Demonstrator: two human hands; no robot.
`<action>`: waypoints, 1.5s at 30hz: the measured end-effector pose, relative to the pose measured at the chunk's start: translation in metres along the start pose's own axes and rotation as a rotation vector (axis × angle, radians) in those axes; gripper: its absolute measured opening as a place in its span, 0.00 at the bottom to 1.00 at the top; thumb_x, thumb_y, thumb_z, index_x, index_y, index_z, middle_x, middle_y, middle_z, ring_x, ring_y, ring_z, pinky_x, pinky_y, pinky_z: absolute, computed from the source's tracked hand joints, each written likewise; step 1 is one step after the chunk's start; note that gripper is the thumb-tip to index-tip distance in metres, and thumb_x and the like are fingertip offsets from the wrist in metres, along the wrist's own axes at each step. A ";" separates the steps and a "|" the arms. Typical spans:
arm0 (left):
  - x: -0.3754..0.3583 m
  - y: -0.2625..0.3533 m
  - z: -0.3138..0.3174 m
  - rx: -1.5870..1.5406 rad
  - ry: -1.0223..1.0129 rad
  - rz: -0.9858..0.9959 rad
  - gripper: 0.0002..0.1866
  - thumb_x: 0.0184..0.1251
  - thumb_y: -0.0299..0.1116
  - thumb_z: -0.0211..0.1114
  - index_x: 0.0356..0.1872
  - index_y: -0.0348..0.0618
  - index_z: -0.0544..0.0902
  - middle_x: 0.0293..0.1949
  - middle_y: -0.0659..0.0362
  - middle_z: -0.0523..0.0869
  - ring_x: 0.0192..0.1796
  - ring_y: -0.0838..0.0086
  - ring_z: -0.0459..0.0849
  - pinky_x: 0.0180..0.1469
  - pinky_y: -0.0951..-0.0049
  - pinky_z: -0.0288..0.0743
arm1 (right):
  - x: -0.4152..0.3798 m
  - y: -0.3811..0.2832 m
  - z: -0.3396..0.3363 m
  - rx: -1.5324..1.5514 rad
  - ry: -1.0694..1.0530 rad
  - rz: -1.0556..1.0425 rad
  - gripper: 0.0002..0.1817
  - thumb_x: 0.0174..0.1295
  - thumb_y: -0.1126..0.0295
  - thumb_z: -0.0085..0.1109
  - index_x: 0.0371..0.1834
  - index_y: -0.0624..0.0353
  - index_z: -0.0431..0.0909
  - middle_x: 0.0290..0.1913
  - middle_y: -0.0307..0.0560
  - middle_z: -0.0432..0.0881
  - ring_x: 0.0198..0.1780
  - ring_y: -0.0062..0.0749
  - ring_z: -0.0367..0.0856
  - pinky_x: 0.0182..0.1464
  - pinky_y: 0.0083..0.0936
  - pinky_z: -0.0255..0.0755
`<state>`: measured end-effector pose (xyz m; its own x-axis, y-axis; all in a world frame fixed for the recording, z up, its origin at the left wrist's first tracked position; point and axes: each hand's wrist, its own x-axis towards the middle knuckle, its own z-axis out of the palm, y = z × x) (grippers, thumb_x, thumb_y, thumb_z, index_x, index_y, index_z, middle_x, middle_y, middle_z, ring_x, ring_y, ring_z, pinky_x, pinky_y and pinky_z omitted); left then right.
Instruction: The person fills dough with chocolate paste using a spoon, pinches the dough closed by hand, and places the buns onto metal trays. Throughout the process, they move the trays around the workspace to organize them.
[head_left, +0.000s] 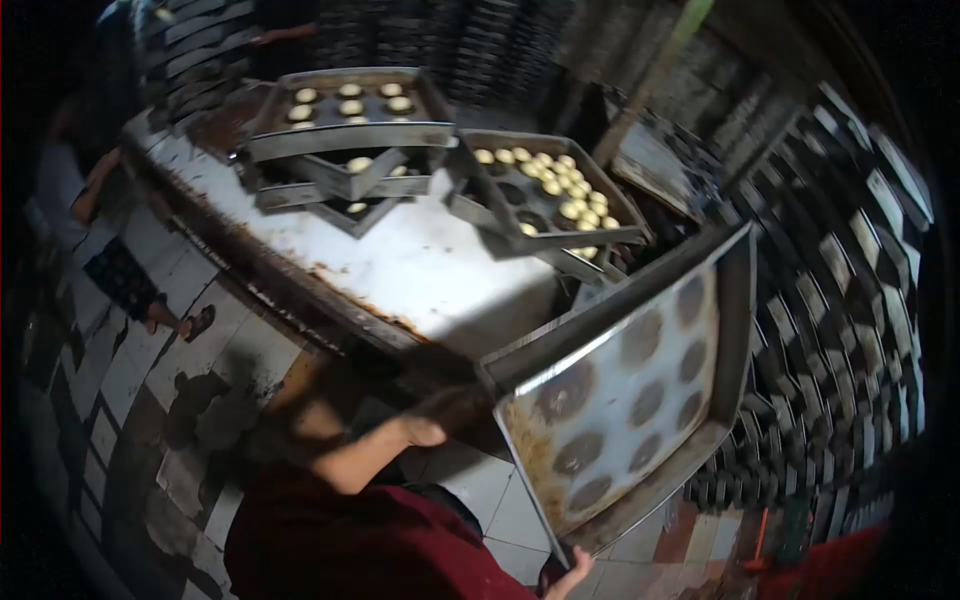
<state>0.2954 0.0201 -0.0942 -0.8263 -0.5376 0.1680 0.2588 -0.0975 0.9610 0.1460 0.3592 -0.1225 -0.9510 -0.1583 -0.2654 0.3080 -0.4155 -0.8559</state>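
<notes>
A large metal tray [640, 390] with round dark marks on its pale inside is held up and steeply tilted, with no dough in it. My left hand [430, 425] is at its left corner, the fingers dark in shadow and wrapped at the edge. At the bottom corner, my right hand [570, 575] grips the rim. Beyond, on a white-topped table [400, 260], a tray with pale round dough pieces [350, 105] tops a crossed stack of trays. Beside that stack, another tray [570, 238] holds several dough balls crowded on its right side.
Tall stacks of dark metal trays [820, 320] rise at the right, and more stand behind the table. At the left are a person's arm [95, 185] and sandalled foot [198, 322]. Another person's hand [275, 37] shows at the back. A red object [830, 565] lies lower right.
</notes>
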 end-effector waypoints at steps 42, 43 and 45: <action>0.044 0.223 -0.336 0.879 0.831 0.820 0.33 0.71 0.53 0.41 0.60 0.29 0.66 0.60 0.42 0.71 0.64 0.55 0.68 0.65 0.59 0.59 | 0.127 0.084 0.653 -0.891 -0.736 -0.763 0.18 0.62 0.65 0.55 0.49 0.68 0.71 0.43 0.64 0.79 0.45 0.44 0.80 0.47 0.33 0.72; 0.028 0.193 -0.313 0.907 0.834 0.568 0.32 0.70 0.52 0.42 0.56 0.27 0.69 0.56 0.43 0.74 0.61 0.57 0.71 0.62 0.60 0.62 | 0.163 0.073 0.658 -1.062 -0.752 -0.702 0.17 0.62 0.64 0.55 0.43 0.70 0.73 0.38 0.65 0.80 0.42 0.50 0.80 0.43 0.35 0.72; 0.029 0.162 -0.252 0.712 0.766 0.107 0.23 0.67 0.43 0.48 0.50 0.32 0.76 0.50 0.47 0.79 0.53 0.61 0.76 0.56 0.62 0.69 | 0.271 0.096 0.655 -1.383 -0.842 -0.842 0.14 0.54 0.67 0.58 0.36 0.69 0.76 0.34 0.64 0.80 0.39 0.57 0.78 0.37 0.41 0.72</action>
<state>0.4395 -0.2228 0.0112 -0.2145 -0.9248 0.3141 -0.2475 0.3626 0.8985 -0.0659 -0.3103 0.0142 -0.4246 -0.8624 0.2756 -0.8480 0.2723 -0.4546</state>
